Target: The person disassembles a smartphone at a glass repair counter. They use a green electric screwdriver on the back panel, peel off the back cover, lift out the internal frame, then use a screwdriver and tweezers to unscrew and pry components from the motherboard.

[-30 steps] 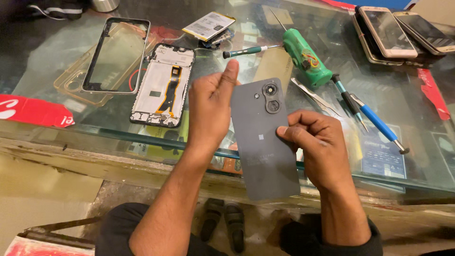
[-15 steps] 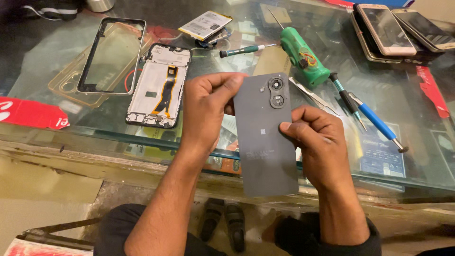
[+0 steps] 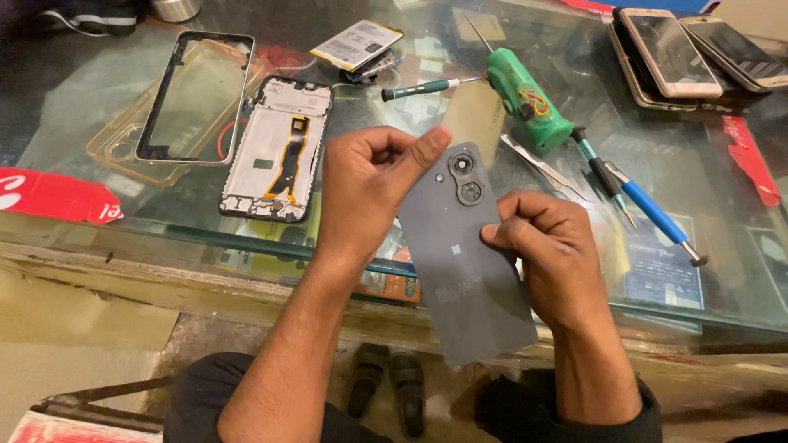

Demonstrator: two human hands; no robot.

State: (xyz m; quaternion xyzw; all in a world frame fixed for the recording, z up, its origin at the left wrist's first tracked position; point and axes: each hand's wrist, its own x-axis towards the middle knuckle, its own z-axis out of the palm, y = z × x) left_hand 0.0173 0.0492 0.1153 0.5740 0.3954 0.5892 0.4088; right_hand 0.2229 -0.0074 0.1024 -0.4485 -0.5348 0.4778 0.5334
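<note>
I hold a dark grey phone back cover with two camera rings in front of me, above the glass table's near edge. My left hand pinches its upper left corner, thumb against the top edge. My right hand grips its right side with curled fingers. An opened phone body with an orange flex cable lies on the glass to the left, apart from both hands.
On the glass table lie a black phone frame, a battery, a green tool, a small green screwdriver, tweezers, a blue screwdriver and stacked phones. Red cards sit at the left.
My left hand's fingers have curled from flat against the cover into a pinch at its top corner. The cover stays held by both hands in much the same place.
</note>
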